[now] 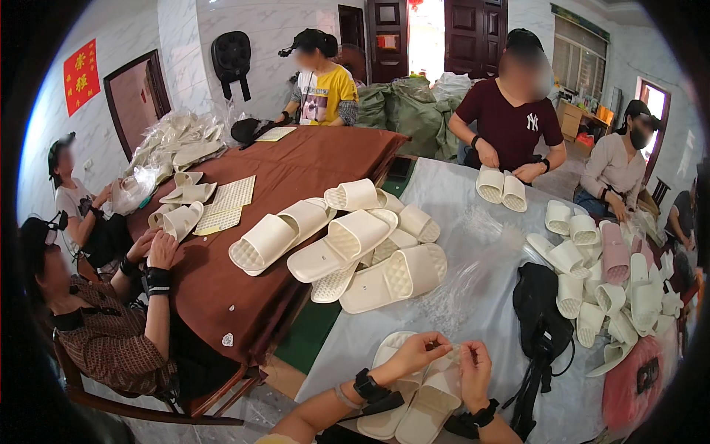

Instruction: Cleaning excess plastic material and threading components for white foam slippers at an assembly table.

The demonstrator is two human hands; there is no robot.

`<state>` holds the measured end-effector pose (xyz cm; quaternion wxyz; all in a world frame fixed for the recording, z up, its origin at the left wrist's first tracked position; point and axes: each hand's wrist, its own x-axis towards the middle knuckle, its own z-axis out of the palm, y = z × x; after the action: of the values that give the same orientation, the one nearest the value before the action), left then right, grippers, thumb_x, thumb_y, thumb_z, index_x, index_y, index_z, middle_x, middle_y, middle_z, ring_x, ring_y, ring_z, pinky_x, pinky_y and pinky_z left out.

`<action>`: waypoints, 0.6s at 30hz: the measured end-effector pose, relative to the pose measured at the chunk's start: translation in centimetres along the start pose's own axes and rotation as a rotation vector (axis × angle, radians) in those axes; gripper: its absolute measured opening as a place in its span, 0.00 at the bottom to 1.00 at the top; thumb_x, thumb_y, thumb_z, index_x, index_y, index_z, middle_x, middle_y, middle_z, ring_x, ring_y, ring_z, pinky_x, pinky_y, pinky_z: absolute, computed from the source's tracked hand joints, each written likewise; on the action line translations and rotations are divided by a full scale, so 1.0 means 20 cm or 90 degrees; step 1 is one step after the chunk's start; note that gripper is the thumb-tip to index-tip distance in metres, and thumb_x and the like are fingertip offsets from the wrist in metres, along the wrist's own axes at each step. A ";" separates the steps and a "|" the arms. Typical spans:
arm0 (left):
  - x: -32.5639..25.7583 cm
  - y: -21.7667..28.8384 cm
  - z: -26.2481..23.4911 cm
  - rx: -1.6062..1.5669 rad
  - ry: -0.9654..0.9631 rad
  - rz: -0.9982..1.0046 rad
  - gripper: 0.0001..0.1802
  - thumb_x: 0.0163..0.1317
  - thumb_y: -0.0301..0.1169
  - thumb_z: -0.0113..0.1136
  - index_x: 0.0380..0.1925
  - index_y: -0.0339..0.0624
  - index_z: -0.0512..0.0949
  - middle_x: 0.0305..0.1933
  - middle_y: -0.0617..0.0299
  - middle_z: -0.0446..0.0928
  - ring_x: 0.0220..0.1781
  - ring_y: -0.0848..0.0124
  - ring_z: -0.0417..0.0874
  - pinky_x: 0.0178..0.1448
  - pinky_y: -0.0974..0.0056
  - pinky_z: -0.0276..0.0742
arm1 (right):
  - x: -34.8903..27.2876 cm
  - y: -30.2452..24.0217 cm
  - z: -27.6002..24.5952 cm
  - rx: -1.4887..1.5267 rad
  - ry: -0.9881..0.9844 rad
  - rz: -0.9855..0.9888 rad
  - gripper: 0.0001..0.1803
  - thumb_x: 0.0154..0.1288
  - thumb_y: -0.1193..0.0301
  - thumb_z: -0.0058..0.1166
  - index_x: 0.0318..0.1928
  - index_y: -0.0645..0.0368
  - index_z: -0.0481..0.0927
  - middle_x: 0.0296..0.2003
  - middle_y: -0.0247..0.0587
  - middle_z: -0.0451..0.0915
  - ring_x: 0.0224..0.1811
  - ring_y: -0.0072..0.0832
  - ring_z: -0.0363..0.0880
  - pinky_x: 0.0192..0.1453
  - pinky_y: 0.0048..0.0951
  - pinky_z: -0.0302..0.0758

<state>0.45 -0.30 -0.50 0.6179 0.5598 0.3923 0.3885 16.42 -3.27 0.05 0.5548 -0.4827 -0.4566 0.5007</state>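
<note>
Both the left hand [420, 352] and right hand [474, 368] pinch a thin clear bag [451, 349] between narrow fingers, just above paired cream slippers [414, 399] on the worktop [473, 296], best kept taut.

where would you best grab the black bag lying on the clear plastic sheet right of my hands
Probably by the bunched upper body of the soft black fabric bag, coming from above. It lies slumped flat on the clear plastic sheet, its thin straps trail down toward the table edge, and the right hand is nearest.

Fingers [444, 346] hide the small pinched thing
</note>
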 end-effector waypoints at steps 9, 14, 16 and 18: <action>-0.01 0.02 0.00 0.009 -0.013 -0.019 0.10 0.61 0.33 0.55 0.34 0.37 0.74 0.30 0.71 0.72 0.32 0.84 0.69 0.35 0.76 0.65 | -0.01 -0.04 0.01 -0.031 -0.018 0.028 0.06 0.63 0.71 0.48 0.35 0.61 0.72 0.25 0.26 0.69 0.26 0.11 0.63 0.28 0.13 0.61; -0.02 0.02 0.00 0.004 -0.013 -0.012 0.10 0.61 0.33 0.55 0.33 0.37 0.74 0.30 0.71 0.72 0.31 0.84 0.68 0.34 0.77 0.65 | -0.02 -0.07 0.04 0.050 0.037 0.060 0.06 0.63 0.71 0.48 0.35 0.61 0.72 0.24 0.25 0.68 0.25 0.11 0.63 0.28 0.14 0.61; -0.01 0.02 0.00 0.015 -0.006 -0.023 0.09 0.61 0.33 0.55 0.33 0.37 0.74 0.30 0.71 0.72 0.31 0.85 0.68 0.34 0.77 0.65 | -0.01 -0.05 0.02 -0.012 0.004 0.037 0.06 0.63 0.71 0.48 0.35 0.61 0.72 0.24 0.25 0.68 0.24 0.11 0.63 0.27 0.14 0.61; -0.01 0.05 0.01 -0.003 -0.024 -0.004 0.10 0.61 0.33 0.55 0.33 0.37 0.74 0.30 0.70 0.72 0.32 0.84 0.69 0.35 0.77 0.66 | 0.00 -0.03 0.00 -0.070 -0.027 0.013 0.05 0.64 0.71 0.47 0.34 0.61 0.72 0.24 0.25 0.68 0.24 0.11 0.63 0.26 0.14 0.61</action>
<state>0.58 -0.50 0.49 0.6278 0.5641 0.3815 0.3769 16.46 -3.28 0.69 0.5127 -0.5065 -0.4901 0.4903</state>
